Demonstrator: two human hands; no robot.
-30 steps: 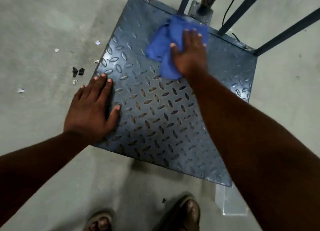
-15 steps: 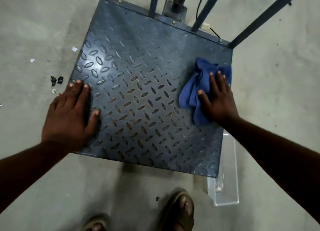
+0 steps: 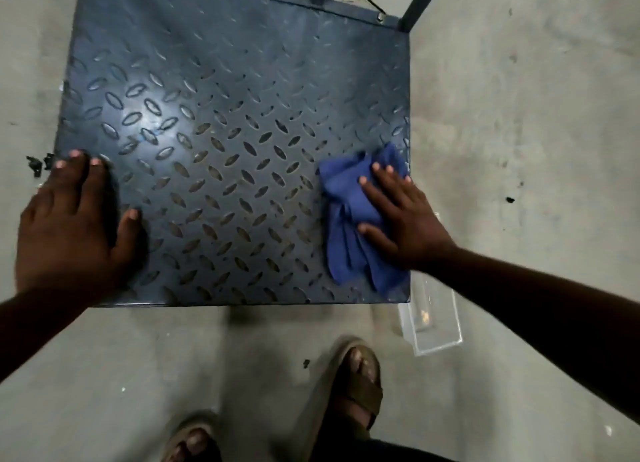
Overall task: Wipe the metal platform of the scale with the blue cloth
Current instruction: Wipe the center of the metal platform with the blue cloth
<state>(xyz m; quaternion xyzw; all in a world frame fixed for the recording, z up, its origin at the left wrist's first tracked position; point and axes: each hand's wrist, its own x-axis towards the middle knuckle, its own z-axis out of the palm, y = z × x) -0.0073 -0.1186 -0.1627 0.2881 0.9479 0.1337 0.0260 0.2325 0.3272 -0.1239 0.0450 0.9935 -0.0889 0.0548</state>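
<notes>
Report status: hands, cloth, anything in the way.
Right hand flat, pressing blue cloth on platform, near right corner. Left hand flat on left edge. Nothing blocks the wipe.

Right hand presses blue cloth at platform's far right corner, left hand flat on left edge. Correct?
No: the head view shows the right hand pressing the blue cloth at the platform's near right corner, not the far one. The left hand is flat on the left edge.

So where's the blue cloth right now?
In the head view, the blue cloth lies at the near right corner of the metal platform, flat under the right hand, close to the clear box on the floor.
</notes>
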